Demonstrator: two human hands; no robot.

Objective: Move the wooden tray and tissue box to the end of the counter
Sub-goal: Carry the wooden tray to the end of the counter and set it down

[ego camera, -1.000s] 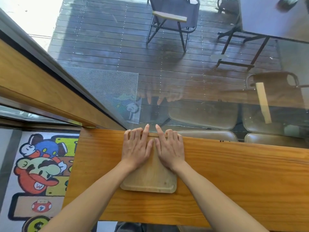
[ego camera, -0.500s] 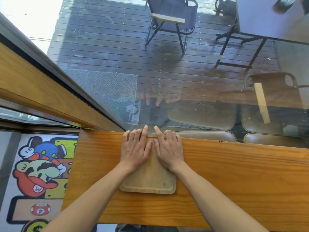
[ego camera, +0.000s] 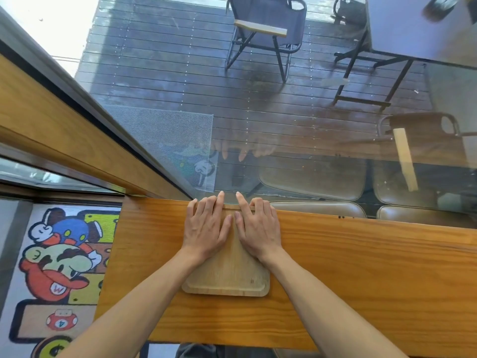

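A pale wooden tray (ego camera: 228,277) with rounded corners lies flat on the orange-brown wooden counter (ego camera: 361,275), its far edge against the window glass. My left hand (ego camera: 206,227) and my right hand (ego camera: 256,228) rest palm-down side by side on the tray's far half, fingers spread and reaching its far rim. They press on it rather than grasp it. The counter's left end is about one tray width left of the tray. No tissue box is in view.
A large window pane (ego camera: 258,125) stands right behind the counter and reflects my fingers. Outside are a dark deck, a folding chair (ego camera: 265,29) and a table. A cartoon floor mat (ego camera: 59,259) lies below the counter's left end.
Both hands and the tray keep nearly the same pose. The tray sits a touch closer to the counter's left end, or the view has shifted slightly.
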